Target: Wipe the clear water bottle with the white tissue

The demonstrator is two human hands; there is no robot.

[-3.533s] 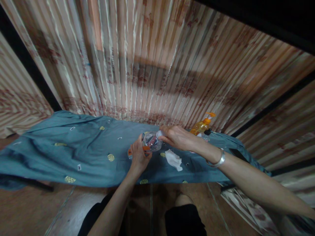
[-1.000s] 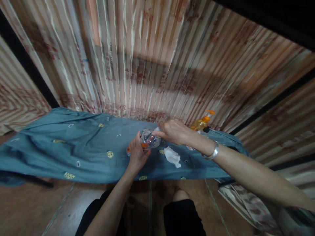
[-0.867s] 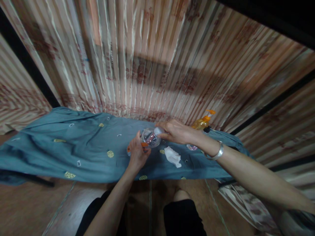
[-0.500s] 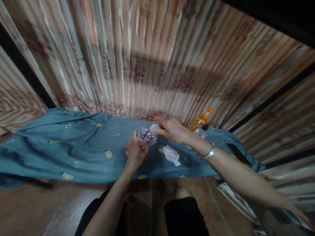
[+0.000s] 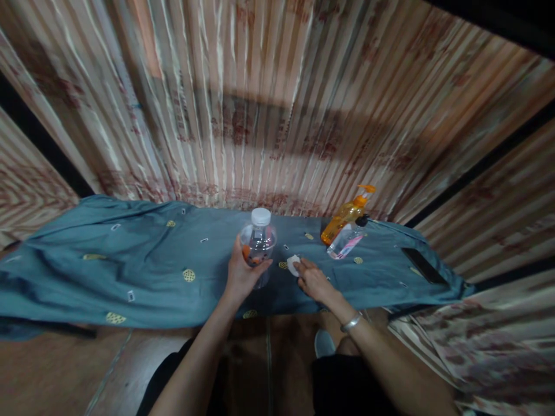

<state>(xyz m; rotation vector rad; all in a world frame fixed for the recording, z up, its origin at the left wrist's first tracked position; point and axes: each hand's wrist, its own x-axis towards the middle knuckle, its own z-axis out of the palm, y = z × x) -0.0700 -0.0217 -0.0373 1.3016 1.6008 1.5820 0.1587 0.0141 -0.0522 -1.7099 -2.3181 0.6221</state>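
Observation:
My left hand (image 5: 243,267) is wrapped round a clear plastic bottle (image 5: 261,238) with a white cap (image 5: 261,217) and some orange on its side. The bottle stands upright at the middle of the cloth-covered surface. To its right, my right hand (image 5: 315,279) is closed on a white tissue (image 5: 293,266), low over the cloth. Part of the tissue is hidden under the fingers.
A yellow pump bottle (image 5: 342,221) with an orange top and a clear bottle (image 5: 346,240) with a black top stand to the right. Farther right lies a dark flat object (image 5: 424,266). The blue-green patterned cloth (image 5: 151,260) covers the surface; a striped curtain (image 5: 260,127) hangs behind.
My right hand has left the bottle's cap, come down towards me and taken hold of the tissue. The bottle, tilted before, is now upright in my left hand.

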